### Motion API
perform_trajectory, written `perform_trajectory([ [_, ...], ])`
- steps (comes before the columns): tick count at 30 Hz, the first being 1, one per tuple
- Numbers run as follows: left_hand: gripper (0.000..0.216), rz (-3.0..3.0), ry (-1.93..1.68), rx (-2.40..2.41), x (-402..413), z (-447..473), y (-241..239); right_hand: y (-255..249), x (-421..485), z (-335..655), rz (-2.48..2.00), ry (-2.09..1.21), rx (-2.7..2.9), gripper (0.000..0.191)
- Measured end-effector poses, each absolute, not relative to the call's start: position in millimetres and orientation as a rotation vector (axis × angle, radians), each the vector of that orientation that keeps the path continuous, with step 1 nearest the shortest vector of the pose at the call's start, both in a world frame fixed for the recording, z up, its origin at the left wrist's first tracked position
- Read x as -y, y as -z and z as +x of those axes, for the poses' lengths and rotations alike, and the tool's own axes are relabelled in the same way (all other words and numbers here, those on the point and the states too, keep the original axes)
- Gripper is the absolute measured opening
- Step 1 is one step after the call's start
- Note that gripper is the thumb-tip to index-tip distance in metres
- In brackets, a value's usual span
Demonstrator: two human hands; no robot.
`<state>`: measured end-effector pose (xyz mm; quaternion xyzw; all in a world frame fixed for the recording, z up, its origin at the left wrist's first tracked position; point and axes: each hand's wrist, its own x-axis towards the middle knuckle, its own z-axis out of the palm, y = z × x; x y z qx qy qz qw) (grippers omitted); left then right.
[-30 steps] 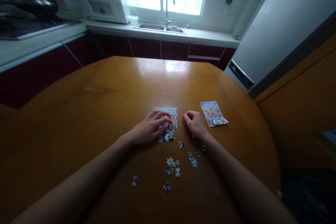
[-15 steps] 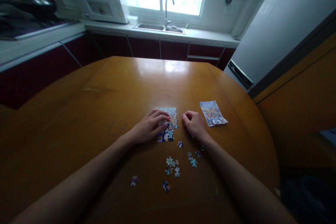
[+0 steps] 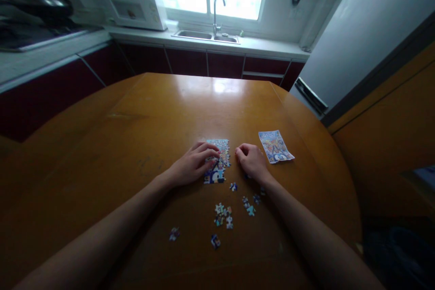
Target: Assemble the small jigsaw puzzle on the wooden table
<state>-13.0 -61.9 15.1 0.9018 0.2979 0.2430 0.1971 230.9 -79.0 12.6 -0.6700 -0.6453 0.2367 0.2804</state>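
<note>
My left hand (image 3: 195, 163) rests over the left side of a partly joined jigsaw puzzle (image 3: 222, 149), fingers stretched out and apart. Just right of the puzzle, my right hand (image 3: 250, 159) is curled on the table with thumb and fingers pressed together; whatever they may pinch is hidden. A dark blue puzzle piece (image 3: 233, 186) lies below the puzzle's lower right corner. Nearer to me is a cluster of loose puzzle pieces (image 3: 220, 213), with a few more pieces (image 3: 250, 210) by my right wrist. Single pieces lie lower down, one pinkish (image 3: 174, 234) and one blue (image 3: 215, 241).
A creased picture sheet (image 3: 276, 146) lies right of my right hand on the brown wooden table (image 3: 170, 113). Beyond the table's far edge run a counter with a sink (image 3: 195, 35) and a microwave (image 3: 136, 10). A fridge (image 3: 353, 31) stands at the right.
</note>
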Motion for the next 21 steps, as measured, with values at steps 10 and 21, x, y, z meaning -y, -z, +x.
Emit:
perform_trajectory([
  [10,0.019,2.543,-0.661,-0.827,62,-12,-17,-12,77,238,-1.685,-0.772,1.757,0.024],
  [21,0.018,2.549,-0.65,-0.835,61,-14,-13,-56,124,246,-1.432,-0.815,2.37,0.01],
])
